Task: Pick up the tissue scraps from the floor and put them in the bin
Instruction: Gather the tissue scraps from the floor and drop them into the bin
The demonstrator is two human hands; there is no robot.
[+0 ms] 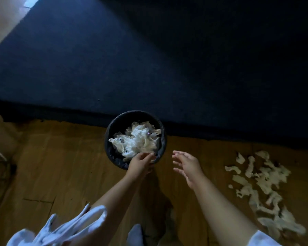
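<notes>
the bin (108,137), a dark round tub, stands on the wooden floor (60,157) against the edge of a dark blue surface (149,68). it is already heaped with crumpled tissue (137,141). the left hand (140,162) is at the near rim, fingers curled in toward that heap; whether it pinches a piece, grips the rim or only touches cannot be told in this dim, blurred view. the right hand (187,166) hangs just beside the bin with fingers spread and loose, holding nothing. a white sleeve (69,226) shows at the lower left.

the tissue scraps (263,178) to be cleared lie in a loose scatter on the floor, well off to the person's right and apart from the bin.

these scraps look torn, thin and very light, so they should crush easily and weigh next to nothing. they will likely drift or cling rather than slide. a good hold is probably to rake several together with spread fingers and close on the bunched middle, since pinching a single edge risks tearing it or dropping trailing bits.
</notes>
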